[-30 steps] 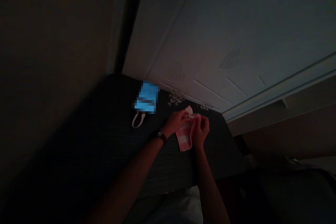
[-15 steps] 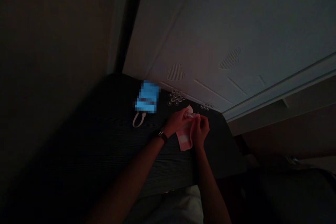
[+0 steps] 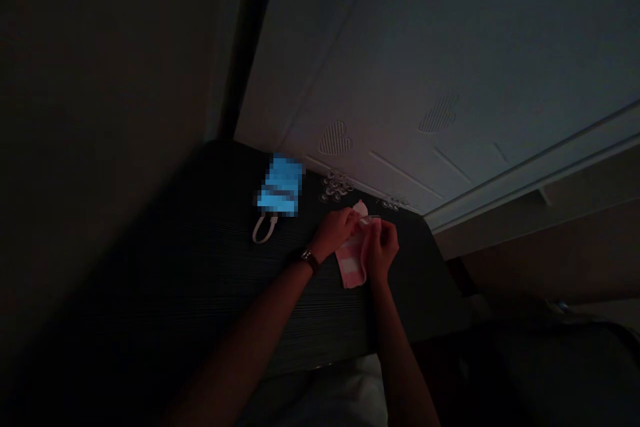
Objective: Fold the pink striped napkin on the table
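Observation:
The scene is very dim. My left hand [image 3: 336, 230], with a watch on its wrist, and my right hand [image 3: 381, 247] meet over a pink and white cloth or packet [image 3: 351, 261] lying on a dark table [image 3: 210, 280]. Both hands are closed in a pinch on a small clear or pale thing [image 3: 369, 219] held between them just above the pink item. What the small thing is cannot be made out.
A lit blue screen [image 3: 281, 185] lies on the table to the left, with a white cord loop [image 3: 263, 228] below it. Small shiny round pieces [image 3: 336, 186] lie along the table's far edge, under a white panel with heart cut-outs [image 3: 335, 138].
Nothing but tiny finger shifts; both hands stay pinched together over the pink item.

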The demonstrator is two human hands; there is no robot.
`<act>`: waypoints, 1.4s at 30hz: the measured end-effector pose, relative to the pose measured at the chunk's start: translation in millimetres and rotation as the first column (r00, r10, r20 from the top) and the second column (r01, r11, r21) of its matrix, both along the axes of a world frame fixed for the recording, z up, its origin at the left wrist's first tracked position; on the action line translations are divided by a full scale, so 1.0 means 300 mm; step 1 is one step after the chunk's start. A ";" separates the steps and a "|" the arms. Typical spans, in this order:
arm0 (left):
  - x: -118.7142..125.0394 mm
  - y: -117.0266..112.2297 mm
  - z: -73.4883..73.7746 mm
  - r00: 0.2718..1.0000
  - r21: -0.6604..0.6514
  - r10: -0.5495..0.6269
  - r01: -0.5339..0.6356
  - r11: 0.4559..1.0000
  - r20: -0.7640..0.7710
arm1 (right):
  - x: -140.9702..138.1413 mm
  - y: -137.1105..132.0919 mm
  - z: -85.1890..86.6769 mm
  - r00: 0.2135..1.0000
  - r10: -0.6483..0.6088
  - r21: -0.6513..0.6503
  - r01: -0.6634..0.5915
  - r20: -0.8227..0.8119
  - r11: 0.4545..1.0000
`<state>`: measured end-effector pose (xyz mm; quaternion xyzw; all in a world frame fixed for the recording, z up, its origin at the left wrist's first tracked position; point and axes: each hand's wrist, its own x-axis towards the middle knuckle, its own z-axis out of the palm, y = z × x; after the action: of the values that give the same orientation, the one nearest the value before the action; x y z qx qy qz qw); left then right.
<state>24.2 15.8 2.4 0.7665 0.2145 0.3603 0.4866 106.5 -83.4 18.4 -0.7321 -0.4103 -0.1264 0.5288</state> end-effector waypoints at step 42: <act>0.016 0.011 -0.023 0.997 0.080 0.001 -0.007 0.997 0.074 | 0.012 0.000 -0.004 0.999 0.002 0.011 -0.002 -0.048 1.000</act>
<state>29.1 19.0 -4.4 0.7712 0.1832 0.3974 0.4623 110.0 -83.5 17.3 -0.7315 -0.3977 -0.1106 0.5426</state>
